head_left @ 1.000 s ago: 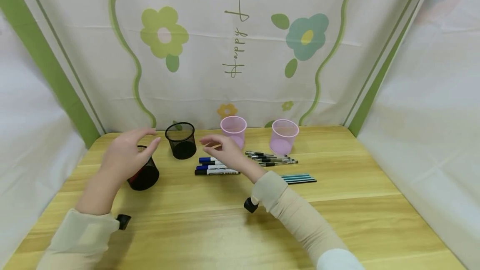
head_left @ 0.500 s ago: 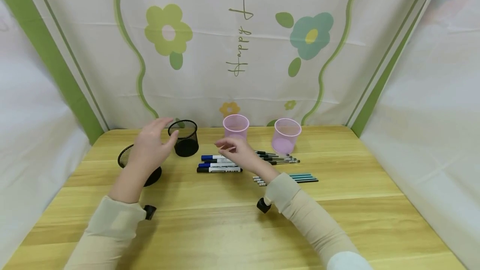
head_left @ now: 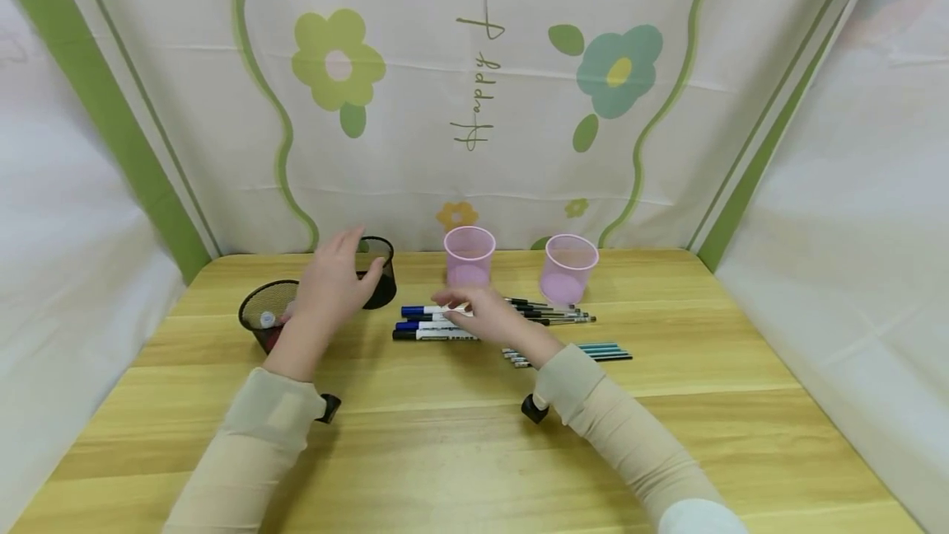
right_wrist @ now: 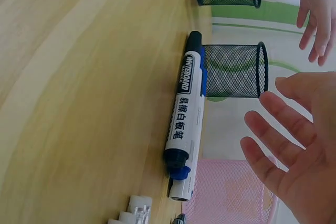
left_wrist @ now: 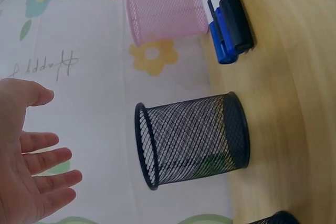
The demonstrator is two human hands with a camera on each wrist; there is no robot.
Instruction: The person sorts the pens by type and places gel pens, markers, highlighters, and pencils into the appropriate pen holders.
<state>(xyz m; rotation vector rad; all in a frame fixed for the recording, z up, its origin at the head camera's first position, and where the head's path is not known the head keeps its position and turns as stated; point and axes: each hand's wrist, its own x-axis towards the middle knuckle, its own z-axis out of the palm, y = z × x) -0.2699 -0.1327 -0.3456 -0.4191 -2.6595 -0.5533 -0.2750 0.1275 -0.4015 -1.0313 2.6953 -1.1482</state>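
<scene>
My left hand (head_left: 334,283) hovers with spread, relaxed fingers beside a black mesh pen cup (left_wrist: 191,140), holding nothing. In the left wrist view a gap shows between the fingertips and that cup's rim. My right hand (head_left: 485,316) hangs over several whiteboard markers (head_left: 426,334) with white barrels and black or blue caps. Its fingers are loosely bent and grip nothing in the right wrist view. A second black mesh pen cup (right_wrist: 227,1), at the left, contains red and blue items and is partly hidden by my left forearm in the head view.
Two pink mesh cups (head_left: 469,258) stand at the table's back, the other pink cup (head_left: 567,270) farther right. Several black-tipped pens (head_left: 559,318) lie behind my right hand. Teal pencils (head_left: 604,353) lie nearer the front. A flowered curtain (head_left: 415,147) borders the wooden table.
My left hand has moved right and away, from the filled black cup toward the other black cup. My right hand has shifted slightly right and lower in view, over the markers.
</scene>
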